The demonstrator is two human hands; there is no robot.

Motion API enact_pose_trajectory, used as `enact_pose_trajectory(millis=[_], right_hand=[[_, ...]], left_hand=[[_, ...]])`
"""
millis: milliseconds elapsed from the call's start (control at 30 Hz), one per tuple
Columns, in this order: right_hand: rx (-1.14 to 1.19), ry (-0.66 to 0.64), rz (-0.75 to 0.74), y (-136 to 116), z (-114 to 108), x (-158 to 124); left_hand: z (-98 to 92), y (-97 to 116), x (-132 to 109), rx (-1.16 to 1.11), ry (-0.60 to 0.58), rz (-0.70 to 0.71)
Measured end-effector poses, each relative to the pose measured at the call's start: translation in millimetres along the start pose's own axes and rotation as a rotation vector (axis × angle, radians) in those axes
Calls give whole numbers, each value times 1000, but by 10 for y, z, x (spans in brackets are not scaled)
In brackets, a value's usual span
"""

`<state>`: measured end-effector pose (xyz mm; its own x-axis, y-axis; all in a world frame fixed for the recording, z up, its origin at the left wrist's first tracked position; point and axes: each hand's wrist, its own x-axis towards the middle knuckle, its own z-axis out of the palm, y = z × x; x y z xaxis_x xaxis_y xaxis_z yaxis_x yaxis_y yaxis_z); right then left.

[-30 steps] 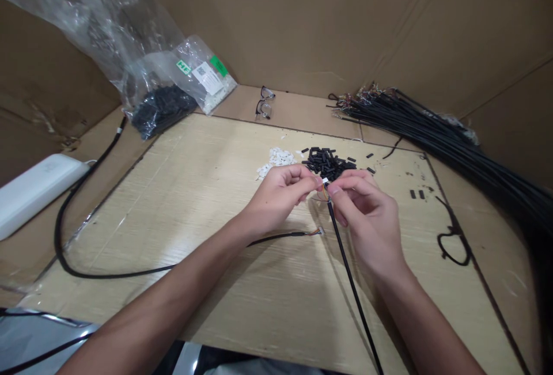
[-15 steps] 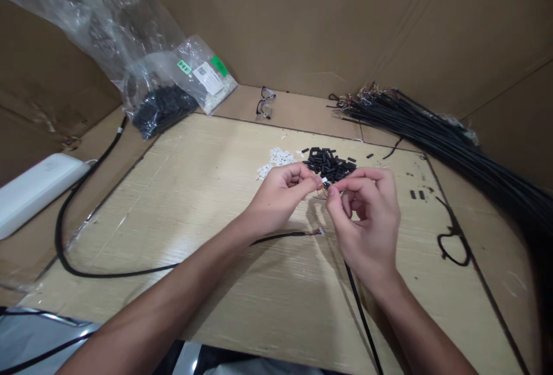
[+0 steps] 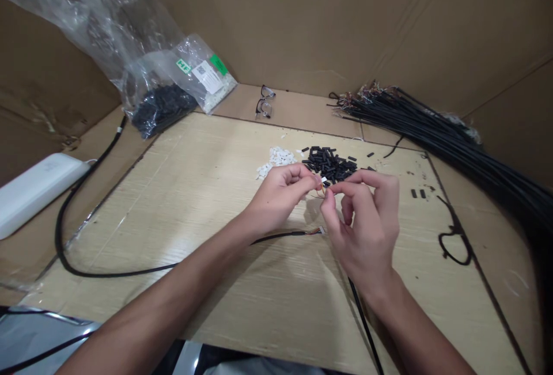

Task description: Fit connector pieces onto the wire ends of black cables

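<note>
My left hand [image 3: 279,196] pinches a tiny white connector [image 3: 324,180] between thumb and forefinger above the wooden board [image 3: 194,202]. My right hand [image 3: 363,225] pinches the thin coloured wires at the end of a black cable [image 3: 363,320] right beside that connector; the cable runs down under my right wrist to the near edge. Just beyond my fingers lie a pile of small black tubes [image 3: 330,163] and a pile of white connectors [image 3: 276,159]. A second black cable [image 3: 173,265] with a connector end lies under my left forearm.
A bundle of black cables [image 3: 440,139] lies at the right. Plastic bags [image 3: 168,98] with black and white parts stand at the back left. A white power strip [image 3: 34,188] sits at the left edge. Cardboard walls enclose the bench.
My right hand has turned upright and slid up the cable, so its fingertips now meet the left hand's at the connector. The left hand has hardly moved.
</note>
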<state>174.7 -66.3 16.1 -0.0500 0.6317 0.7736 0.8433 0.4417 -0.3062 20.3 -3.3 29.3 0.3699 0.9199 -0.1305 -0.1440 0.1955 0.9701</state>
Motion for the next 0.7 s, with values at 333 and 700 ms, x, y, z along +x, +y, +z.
enact_pose_trajectory(millis=[333,700], right_hand=[[-83,-22,-29,-71,-21,-1],[-133,-82,-31,-77,-16,-49]], left_hand=[[-19,0,2,-222,-44,-259],[-34,17,1,-63,-5,-254]])
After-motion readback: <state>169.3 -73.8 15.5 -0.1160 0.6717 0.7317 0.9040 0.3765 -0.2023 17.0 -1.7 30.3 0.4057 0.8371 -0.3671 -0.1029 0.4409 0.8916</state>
